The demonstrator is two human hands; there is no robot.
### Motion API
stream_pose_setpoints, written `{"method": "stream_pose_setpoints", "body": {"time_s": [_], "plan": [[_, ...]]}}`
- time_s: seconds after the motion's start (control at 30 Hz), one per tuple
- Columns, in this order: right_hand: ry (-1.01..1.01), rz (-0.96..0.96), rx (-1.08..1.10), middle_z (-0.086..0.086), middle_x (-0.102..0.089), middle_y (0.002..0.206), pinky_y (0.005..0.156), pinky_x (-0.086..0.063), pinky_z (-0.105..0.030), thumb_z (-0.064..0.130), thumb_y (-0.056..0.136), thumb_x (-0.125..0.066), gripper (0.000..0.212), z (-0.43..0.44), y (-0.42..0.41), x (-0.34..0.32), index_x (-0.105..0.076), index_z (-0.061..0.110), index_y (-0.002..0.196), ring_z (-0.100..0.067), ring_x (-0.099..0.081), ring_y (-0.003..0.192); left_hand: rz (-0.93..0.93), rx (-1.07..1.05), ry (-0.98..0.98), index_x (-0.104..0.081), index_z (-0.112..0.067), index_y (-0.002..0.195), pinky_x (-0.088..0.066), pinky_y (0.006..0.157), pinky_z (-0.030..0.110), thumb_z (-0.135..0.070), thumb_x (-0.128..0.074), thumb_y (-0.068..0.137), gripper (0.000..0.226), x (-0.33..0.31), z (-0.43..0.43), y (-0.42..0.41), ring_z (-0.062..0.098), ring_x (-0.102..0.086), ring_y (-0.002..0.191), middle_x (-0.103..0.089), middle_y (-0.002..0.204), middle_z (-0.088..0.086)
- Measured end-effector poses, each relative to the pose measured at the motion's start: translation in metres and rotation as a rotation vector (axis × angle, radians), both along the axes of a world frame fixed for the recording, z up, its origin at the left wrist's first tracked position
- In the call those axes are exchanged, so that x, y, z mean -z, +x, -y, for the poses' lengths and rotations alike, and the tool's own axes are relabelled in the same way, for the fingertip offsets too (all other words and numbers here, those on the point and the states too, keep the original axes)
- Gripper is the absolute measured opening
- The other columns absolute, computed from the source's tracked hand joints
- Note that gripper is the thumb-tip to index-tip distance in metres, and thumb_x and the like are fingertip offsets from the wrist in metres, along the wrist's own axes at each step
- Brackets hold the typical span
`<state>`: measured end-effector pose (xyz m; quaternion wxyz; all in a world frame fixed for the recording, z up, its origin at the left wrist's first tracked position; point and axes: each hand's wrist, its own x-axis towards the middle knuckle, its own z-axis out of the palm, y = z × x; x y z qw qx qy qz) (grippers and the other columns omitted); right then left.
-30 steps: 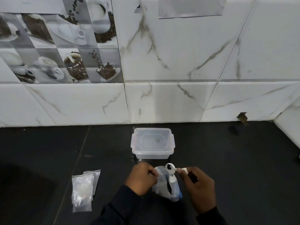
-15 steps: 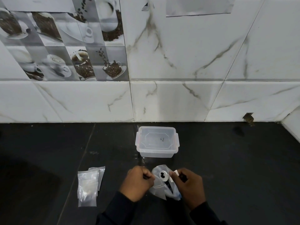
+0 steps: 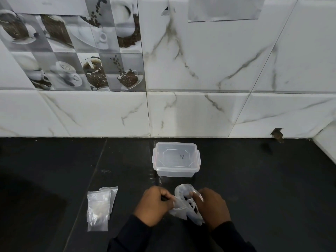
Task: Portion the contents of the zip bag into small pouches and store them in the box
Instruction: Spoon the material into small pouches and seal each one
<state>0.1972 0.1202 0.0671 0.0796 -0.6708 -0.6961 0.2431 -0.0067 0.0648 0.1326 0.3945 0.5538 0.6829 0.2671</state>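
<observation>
A clear zip bag [image 3: 182, 206] with dark contents stands on the black counter between my hands. My left hand [image 3: 154, 204] grips the bag's left rim, holding its mouth apart. My right hand [image 3: 211, 206] holds a small white spoon whose bowl is down inside the bag, mostly hidden. A clear plastic box [image 3: 176, 159] with its lid clipped on stands just behind the bag. Several small empty clear pouches [image 3: 100, 206] lie flat in a pile to the left.
The black counter [image 3: 263, 188] runs back to a white marble-tiled wall [image 3: 200, 113]. A seam in the counter runs diagonally past the pouches. A chipped hole [image 3: 277, 134] marks the wall's base at the right.
The spoon was above the bag's mouth with dark bits in its bowl; my right hand has lowered it into the bag. My left hand keeps its grip on the bag.
</observation>
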Motion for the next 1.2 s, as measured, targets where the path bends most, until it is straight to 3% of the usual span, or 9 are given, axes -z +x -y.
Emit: {"method": "stream_pose_setpoints", "body": {"time_s": [0.07,0.23,0.33,0.5,0.63,0.8,0.87,1.03,1.2], "plan": [[0.060,-0.034,0.040,0.007,-0.066,0.109,0.084,-0.051,-0.028,0.065,0.091,-0.049,0.047,0.002,0.004,-0.009,-0.057,0.028,0.118,-0.010,-0.064,0.093,0.025,0.020,0.017,-0.079,-0.022,0.083,-0.053,0.072,0.013,-0.016,-0.071,0.083,0.010,-0.001,0.001,-0.001,-0.004,-0.068,0.079,-0.075,0.084,-0.014],[0.108,-0.666,-0.196,0.011,-0.065,0.103,0.070,-0.050,-0.017,0.057,0.071,-0.079,0.059,0.022,0.007,-0.058,-0.059,0.038,0.123,-0.010,-0.064,0.090,0.120,0.058,0.105,-0.078,-0.030,0.089,-0.055,0.079,0.023,-0.035,-0.076,0.081,0.010,-0.005,0.004,-0.009,0.003,-0.068,0.083,-0.073,0.088,-0.012],[-0.079,-0.618,-0.326,0.018,-0.066,0.114,0.078,-0.052,-0.017,0.052,0.058,-0.090,0.077,0.025,-0.004,-0.067,-0.057,0.044,0.127,-0.002,-0.062,0.104,0.160,0.087,0.109,-0.077,-0.033,0.094,-0.055,0.081,0.027,-0.036,-0.083,0.073,0.022,-0.008,0.008,-0.017,0.007,-0.067,0.085,-0.073,0.091,-0.013],[-0.085,-0.789,-0.331,0.008,-0.076,0.086,0.072,-0.054,-0.026,0.025,0.080,-0.082,0.006,0.016,-0.029,-0.075,-0.078,0.027,0.084,-0.006,-0.068,0.077,0.201,0.003,0.276,-0.075,-0.030,0.096,-0.055,0.083,0.031,-0.015,-0.082,0.077,0.025,-0.019,0.014,-0.030,0.012,-0.068,0.089,-0.074,0.092,-0.007],[-0.094,-1.033,-0.282,-0.006,-0.075,0.076,0.067,-0.051,-0.018,0.001,0.084,-0.073,0.005,0.015,-0.049,-0.093,-0.076,-0.004,0.084,-0.010,-0.068,0.070,0.377,-0.170,0.345,-0.068,-0.025,0.115,-0.055,0.085,0.028,-0.009,-0.082,0.077,0.043,-0.027,0.018,-0.043,0.018,-0.072,0.086,-0.074,0.085,0.006],[-0.093,-1.012,-0.346,-0.006,-0.077,0.086,0.076,-0.058,-0.029,0.013,0.087,-0.074,0.006,0.006,-0.082,-0.098,-0.077,0.009,0.091,-0.018,-0.074,0.082,0.449,-0.282,0.405,-0.076,-0.011,0.082,-0.052,0.074,0.030,-0.016,-0.075,0.082,0.005,-0.029,0.029,-0.061,0.017,-0.067,0.074,-0.073,0.077,0.013],[-0.055,-0.984,-0.364,-0.005,-0.077,0.085,0.076,-0.059,-0.036,0.018,0.088,-0.074,0.004,0.002,-0.095,-0.096,-0.078,0.017,0.089,-0.020,-0.073,0.082,0.431,-0.308,0.428,-0.075,-0.009,0.080,-0.049,0.070,0.033,-0.020,-0.076,0.084,0.012,-0.028,0.033,-0.069,0.018,-0.061,0.070,-0.068,0.075,0.020],[-0.071,-1.082,-0.357,-0.009,-0.075,0.076,0.066,-0.053,-0.029,0.013,0.088,-0.074,0.011,0.004,-0.139,-0.093,-0.077,0.007,0.080,-0.016,-0.068,0.070,0.458,-0.367,0.454,-0.074,-0.006,0.089,-0.053,0.071,0.040,-0.019,-0.075,0.087,0.014,-0.026,0.048,-0.094,0.027,-0.065,0.074,-0.069,0.081,0.022],[-0.264,-1.108,-0.362,-0.013,-0.072,0.071,0.053,-0.050,-0.027,0.017,0.088,-0.075,0.014,0.010,-0.186,-0.076,-0.075,0.003,0.083,-0.021,-0.062,0.059,0.401,-0.499,0.390,-0.069,-0.005,0.070,-0.049,0.061,0.034,-0.017,-0.074,0.087,0.021,0.002,0.073,-0.125,0.020,-0.059,0.061,-0.064,0.067,0.016]]}}
